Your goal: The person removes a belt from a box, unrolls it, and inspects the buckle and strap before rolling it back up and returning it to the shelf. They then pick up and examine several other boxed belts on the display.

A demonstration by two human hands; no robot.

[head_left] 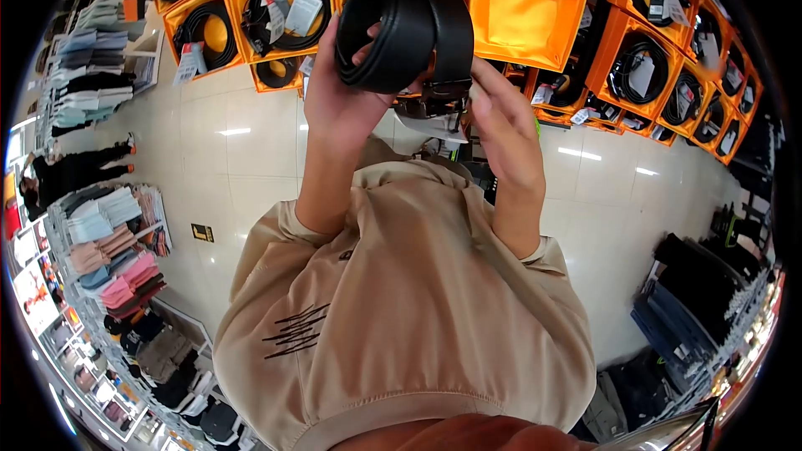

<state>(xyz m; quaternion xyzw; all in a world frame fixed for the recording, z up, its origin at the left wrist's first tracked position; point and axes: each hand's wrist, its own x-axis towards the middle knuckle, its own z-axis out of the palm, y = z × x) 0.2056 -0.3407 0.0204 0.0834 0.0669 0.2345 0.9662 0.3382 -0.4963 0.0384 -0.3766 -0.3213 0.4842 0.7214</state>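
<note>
- Tan shirt [418,301] closest of all, worn by the person with the belt, loose in the sleeves and marked with a dark zigzag [296,330] on the left side.
- Pale tiled floor [626,184] spreads around the shopper on both sides, catching streaks of light.
- Orange boxes [614,46] run in a curve across the front; one, right of the belt, shows its shiny lining [528,12].
- Folded clothes [117,259] in stacks, white, pink and grey among them, fill shelves off to the left.
- Jeans [677,309], dark and blue, are piled to the right.
- Black belt [409,27], coiled, is up in front of the chest, before the boxes, between both hands.
- Left hand [334,100] grips the coil from the left and below, fingers showing inside the loop.
- Right hand [508,121] is at the belt's buckle end, thumb and fingers close together; I can't tell whether it is gripping.
- Another person [79,169], in black, is over by the shelves.
- Other belts [254,2] lie coiled in the boxes.
- Dark buckle [447,96] sits under the coil, near the right thumb.
- White tags [302,13] rest on several boxed belts.
</note>
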